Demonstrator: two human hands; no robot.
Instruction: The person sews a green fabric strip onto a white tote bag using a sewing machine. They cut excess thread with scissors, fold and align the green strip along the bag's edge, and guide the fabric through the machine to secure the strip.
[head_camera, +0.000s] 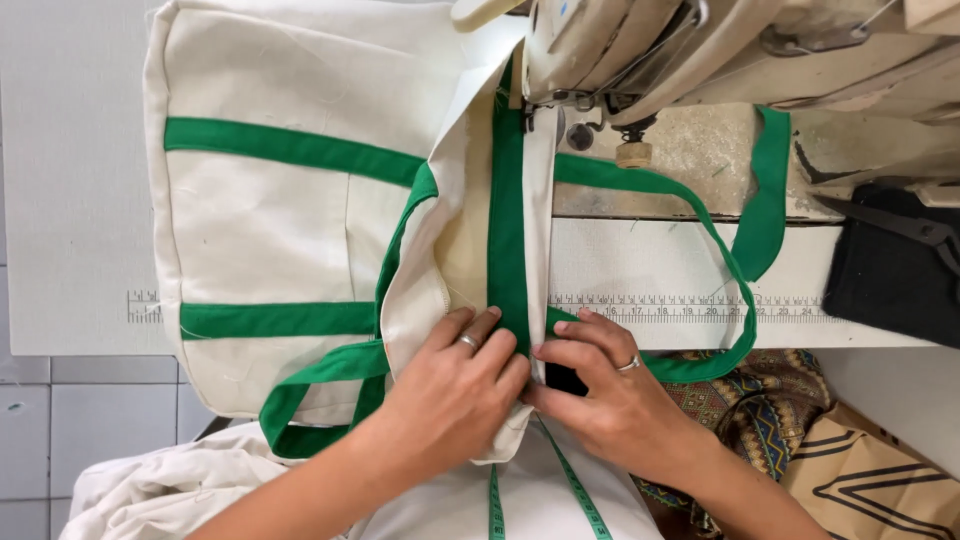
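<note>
From the head camera, a cream canvas bag (290, 220) with green bands lies across the sewing table (80, 200), its open edge fed toward the sewing machine (640, 50) at the top. The left hand (455, 385) pinches the folded cream edge beside the green strip (508, 220), fingers curled closed on the cloth. The right hand (600, 385) presses the same fold from the other side, fingertips gripping it, so the strip runs straight and taut toward the needle. A green handle loop (745, 250) trails off to the right, clear of the seam. Scissors (900, 225) rest on a dark cloth (880, 290) near the machine, and a printed ruler (690, 307) runs along the table edge.
</note>
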